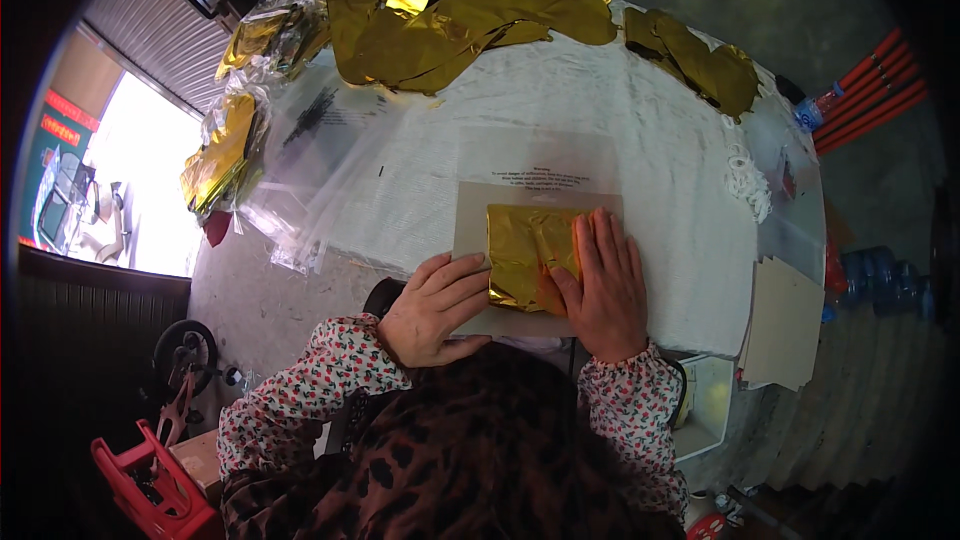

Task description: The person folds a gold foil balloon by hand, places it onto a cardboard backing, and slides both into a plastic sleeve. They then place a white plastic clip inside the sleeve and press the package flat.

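A folded square of shiny gold foil [520,240] lies on a grey-brown card [470,225] at the near edge of the table. Beyond it, a clear printed plastic bag [540,152] extends from the card. My right hand [612,290] rests flat on the foil's right side, its fingers stretched away from me and the thumb over the gold surface. At the left edge of the foil, my left hand [435,310] lies with fingers extended, their tips next to or touching it. Neither hand grips anything.
Large gold foil sheets [450,25] cover the table's far edge. Foil packs in clear plastic [235,140] and clear bags [310,160] lie at left. White string [750,180] and a stack of cards [783,325] sit at right. Below stands a white bin [708,405].
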Motion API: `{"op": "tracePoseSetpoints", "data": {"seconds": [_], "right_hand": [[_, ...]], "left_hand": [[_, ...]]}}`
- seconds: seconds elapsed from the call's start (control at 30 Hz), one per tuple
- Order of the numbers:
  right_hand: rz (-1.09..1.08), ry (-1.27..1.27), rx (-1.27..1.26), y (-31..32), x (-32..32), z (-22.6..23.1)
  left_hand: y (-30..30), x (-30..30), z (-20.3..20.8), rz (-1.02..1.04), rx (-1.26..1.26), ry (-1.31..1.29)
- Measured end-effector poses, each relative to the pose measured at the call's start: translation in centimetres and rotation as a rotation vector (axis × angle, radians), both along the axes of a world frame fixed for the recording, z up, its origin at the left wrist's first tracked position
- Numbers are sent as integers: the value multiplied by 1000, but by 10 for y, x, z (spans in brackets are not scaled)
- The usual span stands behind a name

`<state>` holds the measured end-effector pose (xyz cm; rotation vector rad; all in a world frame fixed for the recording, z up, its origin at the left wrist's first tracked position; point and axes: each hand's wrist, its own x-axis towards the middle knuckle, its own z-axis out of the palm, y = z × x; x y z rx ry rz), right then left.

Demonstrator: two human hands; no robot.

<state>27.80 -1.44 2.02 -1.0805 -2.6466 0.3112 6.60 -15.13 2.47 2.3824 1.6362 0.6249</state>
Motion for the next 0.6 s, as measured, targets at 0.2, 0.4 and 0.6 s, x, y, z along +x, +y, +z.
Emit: {"op": "tracePoseSetpoints", "data": {"seconds": [0.2, 0.4, 0.6], "right_hand": [[-2, 3, -4, 0, 0, 0], [-1, 15, 8, 0, 0, -1], [3, 16, 10, 0, 0, -2]], "left_hand": [[-2, -2, -9, 68, 17, -158], [-1, -1, 6, 57, 41, -212], [0, 1, 6, 78, 57, -27]]}}
